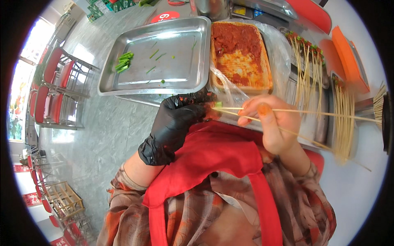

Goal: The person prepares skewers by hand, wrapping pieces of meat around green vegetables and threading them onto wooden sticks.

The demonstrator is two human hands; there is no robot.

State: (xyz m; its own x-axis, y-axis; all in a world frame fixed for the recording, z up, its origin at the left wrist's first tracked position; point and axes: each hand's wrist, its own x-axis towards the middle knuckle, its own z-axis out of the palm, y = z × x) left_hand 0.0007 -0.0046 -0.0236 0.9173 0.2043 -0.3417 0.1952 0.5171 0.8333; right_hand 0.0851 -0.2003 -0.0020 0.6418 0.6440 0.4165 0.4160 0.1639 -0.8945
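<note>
My left hand (177, 121), in a black disposable glove, pinches red-sauced meat (213, 114) with a short green vegetable piece (219, 104) beside it. My bare right hand (278, 127) grips two thin bamboo skewers (317, 113). Their left ends meet at the meat and green piece; blur hides whether both pierce it. Orange sauce stains the right thumb. Just beyond my hands stands a rectangular tub (268, 77) of red marinated meat (237, 37), its near part scraped thin. A steel tray (172, 70) at left holds a small heap of cut green stalks (124, 62) and scattered bits.
Clear plastic film (278, 46) surrounds the tub. Loaded skewers (303, 67) lie on a tray at right, with more skewers (344, 120) nearer me. An upright bundle of skewers (380, 101) stands at far right. Red folding chairs (58, 77) stand on the floor at left.
</note>
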